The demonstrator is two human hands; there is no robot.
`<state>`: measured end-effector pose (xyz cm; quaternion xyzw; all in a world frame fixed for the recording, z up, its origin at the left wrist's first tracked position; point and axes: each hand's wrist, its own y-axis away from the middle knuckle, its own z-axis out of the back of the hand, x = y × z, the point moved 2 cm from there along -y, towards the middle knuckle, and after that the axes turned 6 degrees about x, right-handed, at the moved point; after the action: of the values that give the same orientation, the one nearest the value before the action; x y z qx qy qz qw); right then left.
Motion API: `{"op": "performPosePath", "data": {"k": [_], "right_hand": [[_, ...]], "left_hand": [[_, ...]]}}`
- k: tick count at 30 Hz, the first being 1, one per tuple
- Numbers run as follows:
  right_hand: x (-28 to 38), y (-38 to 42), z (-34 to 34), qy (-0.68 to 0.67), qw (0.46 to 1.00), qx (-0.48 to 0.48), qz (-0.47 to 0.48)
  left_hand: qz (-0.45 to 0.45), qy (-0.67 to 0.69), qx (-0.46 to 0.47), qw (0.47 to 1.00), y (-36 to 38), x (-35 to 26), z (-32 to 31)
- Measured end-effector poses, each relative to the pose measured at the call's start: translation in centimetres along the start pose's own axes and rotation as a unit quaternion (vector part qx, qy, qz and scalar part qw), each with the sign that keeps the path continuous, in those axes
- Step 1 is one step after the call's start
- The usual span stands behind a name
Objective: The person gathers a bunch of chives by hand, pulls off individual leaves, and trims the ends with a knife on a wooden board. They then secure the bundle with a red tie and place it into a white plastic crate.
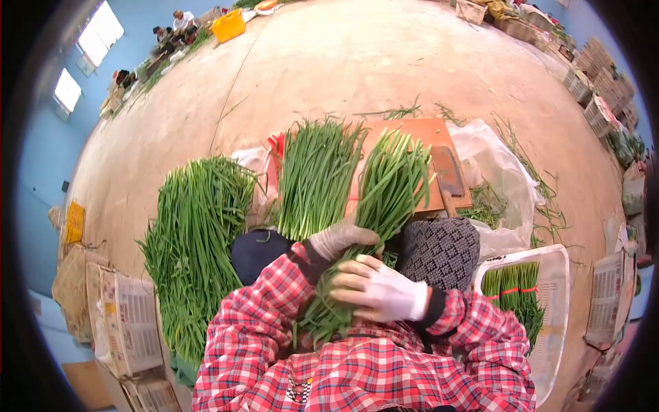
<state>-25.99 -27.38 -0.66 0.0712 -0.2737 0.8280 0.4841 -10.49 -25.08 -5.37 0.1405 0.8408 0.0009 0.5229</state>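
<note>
My left hand [343, 237], in a greyish glove, is wrapped round the middle of a bunch of garlic chives [392, 182]. The pale cut ends of this bunch point away from me, and its leaves hang over my lap. My right hand [381, 288], in a white glove, curls its fingers over the leafy lower part. A second pile of chives [319, 178] lies on the orange board [412, 130] just left of the bunch. A larger heap of chives [199, 254] lies beside my left knee. A cleaver [449, 172] rests on the board's right side.
At my right stands a white crate [559, 288] with chives tied by red bands [513, 292]. A clear plastic sheet [508, 165] holds loose trimmings. White crates [130, 319] stand at left. Several people [182, 24] sit far left near a yellow crate [228, 25].
</note>
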Motion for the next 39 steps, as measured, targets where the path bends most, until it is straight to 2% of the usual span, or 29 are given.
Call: {"op": "performPosePath", "data": {"k": [1, 2, 3, 4, 5, 6, 9, 11, 12, 15, 16, 19, 23, 26, 29, 30, 31, 33, 35, 36, 39], "right_hand": [[0.1, 0.9, 1.2, -0.066, 0.997, -0.044, -0.012], [-0.9, 2.1, 2.7, -0.140, 0.985, -0.079, -0.068], [-1.1, 4.5, 3.2, -0.123, 0.941, -0.267, -0.168], [-3.0, 7.6, 1.9, -0.217, 0.850, -0.399, -0.267], [-4.6, 8.6, 2.4, -0.370, 0.732, -0.511, -0.256], [-5.5, 9.4, 3.0, -0.420, 0.702, -0.519, -0.248], [-7.1, 7.9, 2.5, -0.519, 0.676, -0.481, -0.203], [-6.7, 6.2, 3.3, -0.516, 0.686, -0.497, -0.126], [-7.0, 6.9, 2.9, -0.537, 0.677, -0.484, -0.138], [-7.6, 8.0, 2.6, -0.577, 0.638, -0.501, -0.095], [-7.7, 8.4, 2.3, -0.580, 0.608, -0.535, -0.084], [-7.8, 8.7, 2.0, -0.565, 0.584, -0.573, -0.111], [-8.3, 8.7, 2.4, -0.564, 0.562, -0.598, -0.091], [-9.4, 9.2, 1.7, -0.551, 0.558, -0.610, -0.113], [-11.4, 10.6, 0.1, -0.559, 0.539, -0.618, -0.124], [-11.9, 11.0, -0.2, -0.563, 0.529, -0.622, -0.127], [-11.8, 11.0, 0.1, -0.559, 0.529, -0.624, -0.134], [-11.4, 10.5, 0.8, -0.556, 0.531, -0.623, -0.146], [-11.6, 10.0, 1.0, -0.534, 0.562, -0.612, -0.154], [-11.8, 9.6, 1.2, -0.522, 0.578, -0.608, -0.157], [-12.7, 8.5, 2.0, -0.574, 0.517, -0.628, -0.098]], "left_hand": [[-0.082, -0.095, -0.055, 0.991, 0.0, -0.6, -0.2], [-0.042, -0.070, -0.061, 0.995, 0.8, -1.3, -0.3], [0.000, -0.045, -0.067, 0.997, 2.1, -2.0, -0.3], [-0.011, -0.066, -0.069, 0.995, 2.4, -2.0, 0.2], [-0.021, -0.104, -0.067, 0.992, 2.5, -1.7, 0.7], [-0.030, -0.139, -0.063, 0.988, 2.4, -1.2, 1.0], [-0.052, -0.319, -0.101, 0.941, 1.5, -0.6, 0.2], [-0.087, -0.423, -0.148, 0.890, 1.0, -1.1, -2.4], [-0.085, -0.524, -0.168, 0.831, 0.7, -0.9, -3.0], [-0.070, -0.687, -0.221, 0.689, 0.0, 0.7, -3.4], [-0.100, -0.727, -0.210, 0.646, -0.2, 0.8, -3.9], [-0.118, -0.740, -0.204, 0.630, -1.1, 2.2, -3.9], [-0.168, -0.721, -0.196, 0.643, -2.3, 2.3, -4.1], [-0.090, -0.693, -0.204, 0.685, -2.6, 2.7, -4.5], [0.046, -0.748, -0.131, 0.649, -2.5, 2.0, -5.5], [0.118, -0.734, -0.088, 0.663, -2.4, 0.3, -6.2], [0.118, -0.708, -0.035, 0.696, -1.9, -1.8, -6.1], [0.124, -0.539, -0.051, 0.832, -1.5, -7.7, -6.4], [-0.106, -0.592, -0.197, 0.774, -2.1, -10.4, -4.9], [-0.134, -0.614, -0.207, 0.750, -3.3, -10.4, -3.7], [-0.002, -0.509, -0.074, 0.858, -6.8, -5.5, -1.4]]}}
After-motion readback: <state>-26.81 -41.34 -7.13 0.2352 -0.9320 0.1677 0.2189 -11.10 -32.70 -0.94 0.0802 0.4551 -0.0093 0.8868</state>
